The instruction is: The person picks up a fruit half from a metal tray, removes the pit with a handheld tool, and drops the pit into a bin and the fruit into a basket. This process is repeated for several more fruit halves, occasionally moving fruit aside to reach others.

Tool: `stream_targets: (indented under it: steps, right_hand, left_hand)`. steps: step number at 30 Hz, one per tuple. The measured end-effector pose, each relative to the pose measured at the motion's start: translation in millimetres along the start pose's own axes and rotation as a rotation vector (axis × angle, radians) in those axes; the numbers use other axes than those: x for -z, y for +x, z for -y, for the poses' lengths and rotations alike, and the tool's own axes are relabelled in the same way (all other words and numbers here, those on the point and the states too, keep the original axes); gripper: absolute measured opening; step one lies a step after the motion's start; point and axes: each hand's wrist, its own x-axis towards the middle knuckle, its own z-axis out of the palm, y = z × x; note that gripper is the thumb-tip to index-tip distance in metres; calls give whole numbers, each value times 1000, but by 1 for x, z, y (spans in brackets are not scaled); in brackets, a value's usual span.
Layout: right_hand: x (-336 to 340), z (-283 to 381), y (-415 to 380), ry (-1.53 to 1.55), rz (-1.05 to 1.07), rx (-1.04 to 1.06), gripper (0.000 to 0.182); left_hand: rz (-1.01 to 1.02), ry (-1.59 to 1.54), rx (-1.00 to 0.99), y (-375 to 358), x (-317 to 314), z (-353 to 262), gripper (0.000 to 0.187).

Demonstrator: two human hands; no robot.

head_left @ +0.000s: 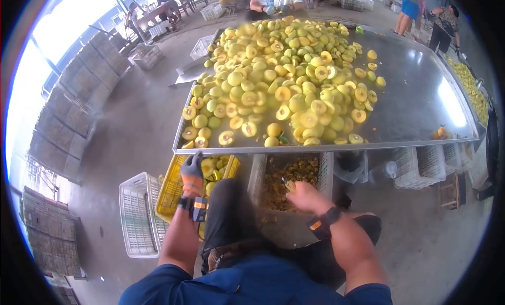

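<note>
A concrete floor [113, 152] runs through a wide work shed, with stacked slatted panels [73, 102] standing far to the left of both hands. A metal table [413, 102] spreads in front of the hands, its near rim just beyond the left fingertips. Heaped on it, ahead of both hands, is the fruit [283, 93], yellow-green, much of it cut into halves with the hollow or brown centre showing.

The left hand [192, 172], in a grey and orange glove, is raised at the table's rim over a yellow crate [169, 192]. Its fingers point away from the body; how far they are bent, and whether they have hold of anything, I cannot tell. More fruit lies in that crate, below and right of the glove. A white crate [135, 215] stands to the glove's left.

The right hand [306, 196], ungloved, is closed around a small tool [288, 184] with a metal tip, above a bin [327, 176] of brownish scraps [284, 171]. White baskets [421, 165] sit under the table to its right. Across the table from both hands, a person [276, 1] sits.
</note>
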Motion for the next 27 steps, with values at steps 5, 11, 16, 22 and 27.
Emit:
stream_targets:
  steps: [5, 11, 16, 22, 27]
  right_hand:
    - [7, 16, -10, -161, -62, 38, 37]
    - [14, 48, -11, -186, -66, 66, 41]
    - [12, 39, 0, -148, -92, 110, 40]
    - [23, 45, 1, -148, -131, 129, 38]
    - [22, 45, 3, -131, -145, 129, 40]
  left_hand:
    - [-155, 887, -187, 10, 48, 9, 24]
    - [62, 602, -610, 44, -56, -31, 47]
    - [488, 803, -580, 54, -157, -58, 52]
    - [647, 1096, -376, 52, -184, -76, 52]
    - [655, 998, -327, 50, -181, -60, 51]
